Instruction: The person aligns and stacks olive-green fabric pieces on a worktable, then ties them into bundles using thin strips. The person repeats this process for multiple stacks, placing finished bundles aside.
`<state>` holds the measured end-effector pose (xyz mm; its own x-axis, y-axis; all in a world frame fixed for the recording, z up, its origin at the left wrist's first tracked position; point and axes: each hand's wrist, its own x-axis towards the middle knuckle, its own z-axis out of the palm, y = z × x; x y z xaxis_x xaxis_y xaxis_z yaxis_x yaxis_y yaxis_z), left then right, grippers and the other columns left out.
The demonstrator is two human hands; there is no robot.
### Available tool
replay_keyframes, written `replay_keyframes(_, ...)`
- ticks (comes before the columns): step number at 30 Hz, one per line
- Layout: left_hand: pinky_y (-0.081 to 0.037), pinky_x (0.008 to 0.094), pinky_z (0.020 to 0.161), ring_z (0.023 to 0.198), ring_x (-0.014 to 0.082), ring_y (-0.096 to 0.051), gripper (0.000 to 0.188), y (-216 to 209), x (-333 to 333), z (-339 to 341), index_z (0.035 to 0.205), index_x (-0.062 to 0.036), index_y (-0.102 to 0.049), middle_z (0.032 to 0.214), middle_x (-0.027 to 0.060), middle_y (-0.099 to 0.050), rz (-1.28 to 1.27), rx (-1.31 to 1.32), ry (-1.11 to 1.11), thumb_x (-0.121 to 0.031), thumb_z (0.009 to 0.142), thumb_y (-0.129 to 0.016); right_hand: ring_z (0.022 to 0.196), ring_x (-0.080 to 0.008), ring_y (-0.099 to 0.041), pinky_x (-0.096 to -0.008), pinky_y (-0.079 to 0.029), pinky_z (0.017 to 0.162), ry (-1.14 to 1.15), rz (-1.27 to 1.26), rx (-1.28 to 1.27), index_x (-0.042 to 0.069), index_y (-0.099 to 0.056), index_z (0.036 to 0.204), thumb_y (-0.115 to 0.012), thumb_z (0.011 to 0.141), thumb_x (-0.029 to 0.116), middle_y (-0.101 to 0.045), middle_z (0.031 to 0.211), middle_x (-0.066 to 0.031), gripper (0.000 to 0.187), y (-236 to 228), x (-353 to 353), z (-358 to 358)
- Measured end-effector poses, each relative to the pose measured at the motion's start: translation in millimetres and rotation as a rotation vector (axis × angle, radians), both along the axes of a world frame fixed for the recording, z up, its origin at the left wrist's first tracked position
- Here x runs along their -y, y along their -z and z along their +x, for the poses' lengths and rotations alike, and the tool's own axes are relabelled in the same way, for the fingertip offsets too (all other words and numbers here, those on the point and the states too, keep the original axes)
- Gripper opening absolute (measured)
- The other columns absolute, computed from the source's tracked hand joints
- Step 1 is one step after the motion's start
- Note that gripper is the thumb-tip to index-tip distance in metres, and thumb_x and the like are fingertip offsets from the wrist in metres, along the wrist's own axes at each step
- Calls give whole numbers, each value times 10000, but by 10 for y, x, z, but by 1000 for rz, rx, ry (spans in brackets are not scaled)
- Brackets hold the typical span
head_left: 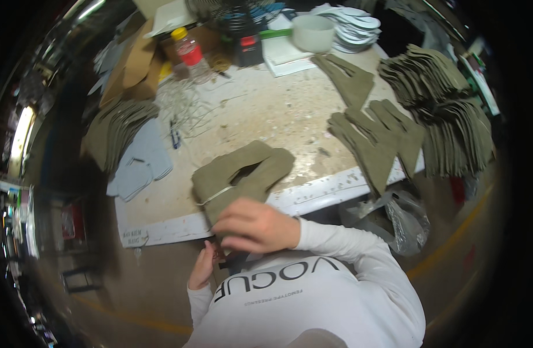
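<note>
A stack of olive-green, V-shaped cut fabric pieces (pixel 238 177) lies at the near edge of the worktable (pixel 260 110), with a pale band around its near end. My right hand (pixel 256 225) rests on top of that near end, fingers curled over it. My left hand (pixel 202 267) is below the table edge, under the stack's end, fingers partly curled; what it holds is hidden. Both sleeves are white.
More olive cut pieces lie at the right (pixel 376 142) and in big stacks at the far right (pixel 446 116). Grey-blue pieces (pixel 140 162) and an olive stack (pixel 113 130) sit left. A red-labelled bottle (pixel 190 53), a white tub (pixel 313 32) and loose bands are at the back. A plastic bag (pixel 405 220) hangs below.
</note>
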<state>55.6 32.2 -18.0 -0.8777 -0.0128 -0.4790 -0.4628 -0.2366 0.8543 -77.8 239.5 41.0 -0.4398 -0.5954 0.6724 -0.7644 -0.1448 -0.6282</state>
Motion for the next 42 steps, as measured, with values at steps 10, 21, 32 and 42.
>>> replay_keyframes(10, -338, 389, 1080, 1293, 301, -478, 727, -164, -607, -239, 1369, 46, -462, 1351, 159, -559, -64, -303, 444, -537, 1039, -178, 1178, -263, -510, -371, -449, 905, 322, 589, -265, 14, -426, 1401, -703, 766, 365, -500, 1237, -157, 777, -178, -430, 329)
replay_keyframes(21, -424, 404, 1001, 1195, 327, -555, 548, -790, -477, -827, 1245, 9, -594, 1296, 183, -584, -633, -695, 218, -309, 823, -739, 1347, -379, -407, -446, -509, 896, 461, 722, -501, 149, -330, 1488, -620, 814, 131, -389, 1444, -223, 734, 165, -798, 219)
replay_keyframes(32, -327, 424, 1115, 1330, 351, -413, 1065, -487, -643, -1215, 1452, -14, -344, 1494, 187, -368, -821, -1126, 62, -423, 630, -883, 1002, -198, -657, -308, -516, 883, 80, 323, 477, 49, -610, 1254, -753, 644, 132, -676, 1117, -134, 632, -1069, -1244, -333)
replay_keyframes(42, -415, 367, 1023, 1202, 269, -546, 869, -797, -894, -1198, 1282, -7, -413, 1260, 183, -563, -790, -1162, -172, -90, 565, -898, 1020, -145, -602, -300, -494, 913, 671, 55, 557, 64, -532, 1324, -672, 890, 85, -641, 1074, -71, 457, -719, -1574, -574)
